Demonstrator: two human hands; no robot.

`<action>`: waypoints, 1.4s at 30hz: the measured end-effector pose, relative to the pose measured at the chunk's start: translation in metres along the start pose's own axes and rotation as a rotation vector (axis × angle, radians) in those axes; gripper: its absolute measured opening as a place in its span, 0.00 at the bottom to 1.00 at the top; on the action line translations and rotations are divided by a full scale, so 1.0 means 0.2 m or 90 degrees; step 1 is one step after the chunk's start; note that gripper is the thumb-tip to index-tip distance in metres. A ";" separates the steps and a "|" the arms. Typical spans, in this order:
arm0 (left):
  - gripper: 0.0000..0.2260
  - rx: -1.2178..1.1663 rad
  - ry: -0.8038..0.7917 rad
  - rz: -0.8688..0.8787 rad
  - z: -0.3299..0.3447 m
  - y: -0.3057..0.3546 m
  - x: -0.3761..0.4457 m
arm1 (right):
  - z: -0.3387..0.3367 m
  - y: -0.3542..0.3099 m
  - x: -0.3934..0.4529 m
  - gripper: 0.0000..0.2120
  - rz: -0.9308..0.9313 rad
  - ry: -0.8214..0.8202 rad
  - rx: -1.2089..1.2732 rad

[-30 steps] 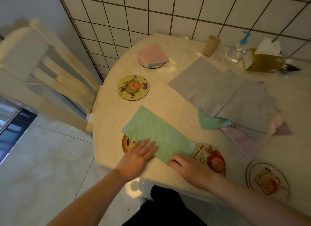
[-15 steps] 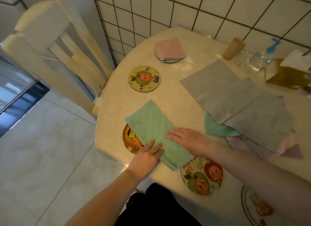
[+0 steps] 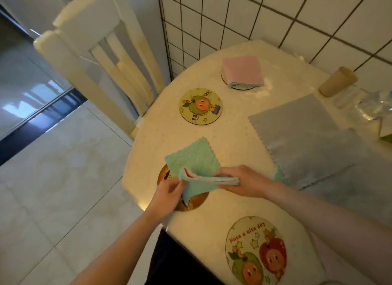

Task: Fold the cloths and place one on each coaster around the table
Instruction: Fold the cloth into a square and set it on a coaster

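The left hand [image 3: 169,189] and right hand [image 3: 244,179] each pinch an end of the half-folded green cloth [image 3: 197,168], lifted just above the dark coaster [image 3: 191,202] at the tabletop's [image 3: 212,132] near left edge. Best to align the corners squarely, lay the fold flat, then centre it on that coaster.

Bare tabletop [image 3: 231,134] between the fruit coaster [image 3: 201,105] and grey cloths [image 3: 307,140]; chair [image 3: 101,57] close at left.

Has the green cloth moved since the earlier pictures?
Yes. The green cloth lay flat on the table; now both hands lift its near edge over the brown coaster, folding it away from the table's edge.
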State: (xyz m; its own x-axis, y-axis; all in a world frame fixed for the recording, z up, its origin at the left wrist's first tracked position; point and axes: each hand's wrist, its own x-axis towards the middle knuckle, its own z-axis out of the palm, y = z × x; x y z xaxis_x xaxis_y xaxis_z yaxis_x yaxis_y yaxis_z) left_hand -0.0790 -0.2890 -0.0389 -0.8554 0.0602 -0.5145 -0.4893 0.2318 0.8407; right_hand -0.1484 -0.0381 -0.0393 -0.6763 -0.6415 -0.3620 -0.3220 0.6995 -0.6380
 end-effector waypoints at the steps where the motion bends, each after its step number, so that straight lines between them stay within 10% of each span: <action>1: 0.10 -0.076 0.006 -0.055 -0.01 0.02 0.01 | -0.01 -0.01 0.06 0.09 0.039 0.038 0.025; 16: 0.11 -0.218 0.123 -0.263 -0.02 0.06 0.16 | 0.02 -0.02 0.38 0.17 0.318 0.118 0.080; 24: 0.12 0.057 0.205 -0.209 0.00 0.04 0.12 | -0.08 -0.11 0.52 0.09 0.305 0.175 -0.173; 29: 0.11 0.326 0.246 -0.172 0.04 0.00 0.05 | -0.06 -0.16 0.60 0.32 0.122 0.111 -0.213; 42: 0.06 0.051 0.218 -0.274 0.10 0.01 0.09 | -0.10 -0.18 0.65 0.19 0.205 -0.011 -0.232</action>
State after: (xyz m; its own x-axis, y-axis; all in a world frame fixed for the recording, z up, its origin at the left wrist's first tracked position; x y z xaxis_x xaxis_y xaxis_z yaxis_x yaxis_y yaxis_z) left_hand -0.0925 -0.2677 -0.0494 -0.5944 -0.3723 -0.7128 -0.8035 0.2392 0.5451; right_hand -0.2382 -0.1395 -0.0495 -0.7692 -0.3779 -0.5152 -0.3115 0.9258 -0.2139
